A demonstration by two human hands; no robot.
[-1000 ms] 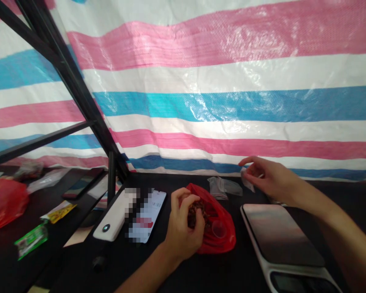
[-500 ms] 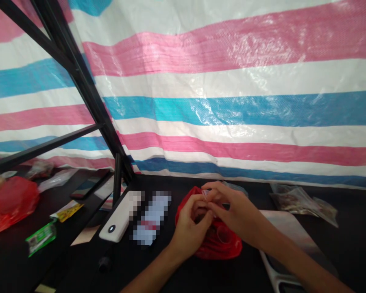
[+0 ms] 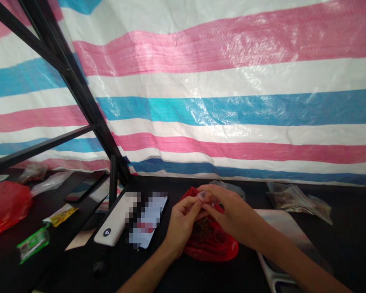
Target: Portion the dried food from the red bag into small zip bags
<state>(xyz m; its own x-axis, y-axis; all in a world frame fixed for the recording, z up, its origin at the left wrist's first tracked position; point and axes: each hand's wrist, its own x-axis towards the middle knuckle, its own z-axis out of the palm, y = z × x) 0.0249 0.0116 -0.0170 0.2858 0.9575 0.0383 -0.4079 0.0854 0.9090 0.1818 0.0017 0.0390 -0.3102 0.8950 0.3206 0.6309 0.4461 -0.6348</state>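
My left hand (image 3: 184, 221) is closed in a pinch at the lower edge of a small clear plastic bag (image 3: 202, 195). From the right, my right hand (image 3: 228, 205) pinches the same piece, its fingers curled over the top. Most of the small bag is hidden by my fingers. Directly beneath both hands lies an open red plastic bag (image 3: 212, 254) on the black table. Brownish loose bits (image 3: 203, 230) show inside it, along with a round, clear cup-like thing (image 3: 221, 235).
Left of my hands lie a white power-bank-like device (image 3: 114, 228) and a phone (image 3: 149, 221) with a blurred screen. A digital scale (image 3: 277, 244) sits under my right forearm. Filled clear bags (image 3: 299, 199) lie at right. Black metal posts (image 3: 88, 110) stand left, near another red bag (image 3: 7, 207).
The view has shifted slightly, so most things sit a little further left. My left hand has turned and moved off the red bag's middle, exposing the brownish bits. Both hands keep pinching the small bag.
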